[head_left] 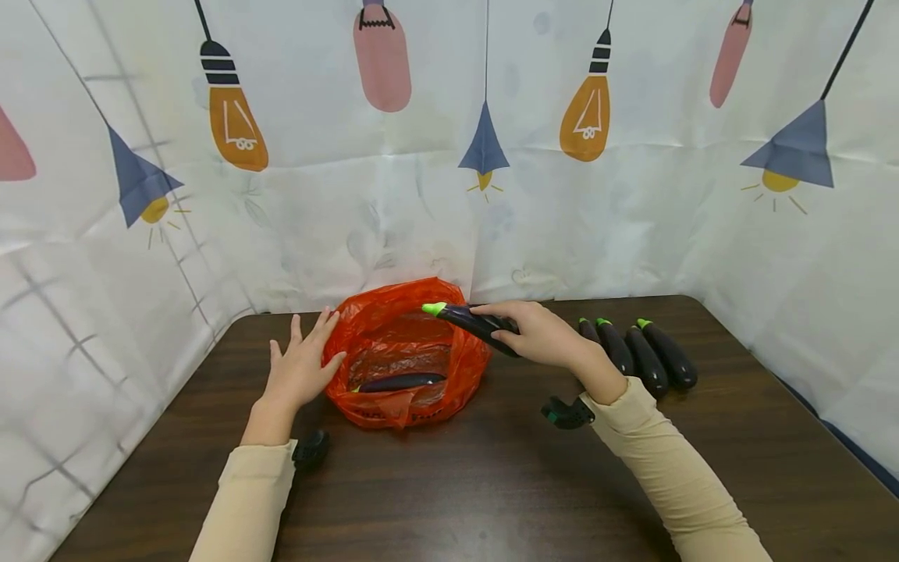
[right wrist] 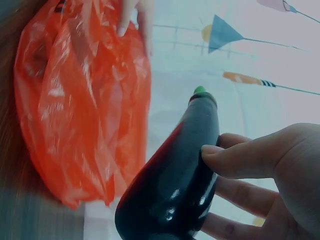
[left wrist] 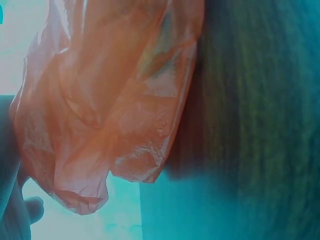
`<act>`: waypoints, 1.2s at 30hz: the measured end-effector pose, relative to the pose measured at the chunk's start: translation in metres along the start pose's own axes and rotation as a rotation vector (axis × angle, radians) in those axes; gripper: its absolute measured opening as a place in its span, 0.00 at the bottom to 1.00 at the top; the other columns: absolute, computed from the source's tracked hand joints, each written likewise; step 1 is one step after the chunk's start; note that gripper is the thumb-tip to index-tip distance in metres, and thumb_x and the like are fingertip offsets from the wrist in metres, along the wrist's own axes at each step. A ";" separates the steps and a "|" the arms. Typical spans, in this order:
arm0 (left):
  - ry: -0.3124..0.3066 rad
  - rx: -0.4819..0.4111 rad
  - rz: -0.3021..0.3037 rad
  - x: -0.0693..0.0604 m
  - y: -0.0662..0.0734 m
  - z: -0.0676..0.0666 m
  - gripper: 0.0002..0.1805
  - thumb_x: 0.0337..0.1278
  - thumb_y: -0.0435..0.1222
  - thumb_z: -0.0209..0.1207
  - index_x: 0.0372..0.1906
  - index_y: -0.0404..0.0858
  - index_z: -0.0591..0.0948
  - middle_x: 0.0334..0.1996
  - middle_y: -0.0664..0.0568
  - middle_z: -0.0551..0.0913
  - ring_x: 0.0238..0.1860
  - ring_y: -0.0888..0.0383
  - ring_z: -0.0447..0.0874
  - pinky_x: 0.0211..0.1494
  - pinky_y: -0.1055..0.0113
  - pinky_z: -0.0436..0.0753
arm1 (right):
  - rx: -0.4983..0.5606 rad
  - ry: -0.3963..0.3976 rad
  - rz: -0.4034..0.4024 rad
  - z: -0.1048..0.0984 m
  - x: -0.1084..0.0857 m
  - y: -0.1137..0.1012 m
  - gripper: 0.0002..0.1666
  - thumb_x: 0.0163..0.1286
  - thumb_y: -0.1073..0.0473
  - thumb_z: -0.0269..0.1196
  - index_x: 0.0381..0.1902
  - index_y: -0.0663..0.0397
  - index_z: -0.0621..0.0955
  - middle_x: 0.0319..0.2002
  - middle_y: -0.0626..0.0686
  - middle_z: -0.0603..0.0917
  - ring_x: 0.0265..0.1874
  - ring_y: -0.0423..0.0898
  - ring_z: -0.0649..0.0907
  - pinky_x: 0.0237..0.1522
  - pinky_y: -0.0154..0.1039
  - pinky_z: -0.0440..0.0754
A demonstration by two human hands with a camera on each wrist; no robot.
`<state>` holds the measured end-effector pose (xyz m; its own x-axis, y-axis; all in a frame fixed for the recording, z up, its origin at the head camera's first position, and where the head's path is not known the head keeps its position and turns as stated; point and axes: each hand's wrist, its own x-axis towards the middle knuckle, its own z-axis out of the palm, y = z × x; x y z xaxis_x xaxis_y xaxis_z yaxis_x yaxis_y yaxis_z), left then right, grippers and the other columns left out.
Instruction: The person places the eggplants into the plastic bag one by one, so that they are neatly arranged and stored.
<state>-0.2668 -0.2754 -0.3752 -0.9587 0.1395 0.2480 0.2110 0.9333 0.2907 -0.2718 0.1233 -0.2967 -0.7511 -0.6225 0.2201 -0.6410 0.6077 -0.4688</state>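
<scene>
A red plastic bag [head_left: 469, 367] stands on the table with its mouth spread toward me. Inside it lies one dark eggplant [head_left: 400, 382]. My left hand [head_left: 298, 371] is at the bag's left rim, its fingers spread and the fingertips against the plastic. In my right hand [head_left: 541, 334] another eggplant [right wrist: 175, 170] is gripped between thumb and fingers. Its green stem end points left, over the right side of the bag's mouth. In the left wrist view the bag [left wrist: 100, 100] fills much of the picture, and little of the hand shows.
Several eggplants [head_left: 667, 355] lie side by side on the table at the right, partly behind my right forearm. The dark wooden table [head_left: 435, 499] ends at a back edge just behind the bag. A white curtain [head_left: 421, 218] printed with lamps hangs behind it.
</scene>
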 end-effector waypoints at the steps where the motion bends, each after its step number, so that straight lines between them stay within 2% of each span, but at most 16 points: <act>1: -0.002 -0.001 -0.001 0.000 0.000 0.000 0.43 0.71 0.43 0.60 0.83 0.41 0.54 0.82 0.42 0.47 0.79 0.29 0.29 0.65 0.19 0.32 | 0.008 0.001 -0.007 0.002 0.002 -0.001 0.30 0.74 0.66 0.63 0.73 0.48 0.76 0.59 0.56 0.83 0.15 0.41 0.63 0.26 0.38 0.67; 4: -0.005 -0.004 -0.002 0.000 0.000 0.001 0.43 0.71 0.43 0.60 0.83 0.41 0.53 0.82 0.41 0.47 0.79 0.29 0.29 0.65 0.19 0.32 | 0.024 0.006 -0.026 0.007 0.009 -0.004 0.30 0.75 0.66 0.63 0.73 0.49 0.76 0.58 0.55 0.84 0.19 0.41 0.67 0.28 0.38 0.68; 9: -0.006 -0.008 0.002 0.002 0.001 0.002 0.43 0.71 0.43 0.60 0.83 0.41 0.54 0.82 0.40 0.48 0.79 0.29 0.30 0.65 0.18 0.32 | 0.048 0.015 -0.033 0.014 0.019 -0.007 0.29 0.75 0.65 0.63 0.72 0.48 0.76 0.55 0.54 0.84 0.32 0.45 0.77 0.33 0.39 0.72; 16: -0.016 -0.017 -0.003 0.001 0.001 0.000 0.43 0.71 0.43 0.60 0.83 0.41 0.53 0.82 0.42 0.47 0.79 0.30 0.29 0.65 0.19 0.32 | 0.011 0.011 -0.051 0.022 0.035 -0.014 0.30 0.74 0.65 0.64 0.72 0.47 0.76 0.50 0.54 0.84 0.31 0.46 0.74 0.31 0.37 0.70; 24: -0.010 -0.032 -0.005 -0.001 0.001 -0.003 0.42 0.71 0.42 0.60 0.83 0.41 0.54 0.82 0.40 0.48 0.79 0.29 0.29 0.65 0.18 0.32 | 0.002 -0.012 -0.092 0.034 0.054 -0.023 0.29 0.75 0.66 0.63 0.72 0.48 0.76 0.56 0.54 0.83 0.24 0.45 0.73 0.29 0.35 0.68; 29: -0.017 -0.031 -0.004 -0.001 0.001 -0.002 0.43 0.71 0.42 0.60 0.83 0.41 0.54 0.82 0.41 0.47 0.79 0.29 0.29 0.65 0.19 0.32 | -0.029 -0.019 -0.111 0.042 0.062 -0.025 0.29 0.76 0.65 0.62 0.72 0.46 0.77 0.63 0.53 0.81 0.36 0.46 0.76 0.35 0.38 0.70; 36: -0.012 -0.038 -0.003 0.000 0.000 -0.002 0.42 0.71 0.42 0.60 0.83 0.40 0.54 0.82 0.41 0.48 0.79 0.29 0.30 0.65 0.19 0.32 | -0.018 -0.017 -0.170 0.057 0.069 -0.029 0.28 0.75 0.65 0.63 0.71 0.47 0.78 0.65 0.53 0.79 0.49 0.48 0.79 0.46 0.40 0.75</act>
<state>-0.2662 -0.2758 -0.3737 -0.9615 0.1405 0.2362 0.2148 0.9203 0.3269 -0.2959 0.0343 -0.3165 -0.6286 -0.7255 0.2802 -0.7617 0.5015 -0.4104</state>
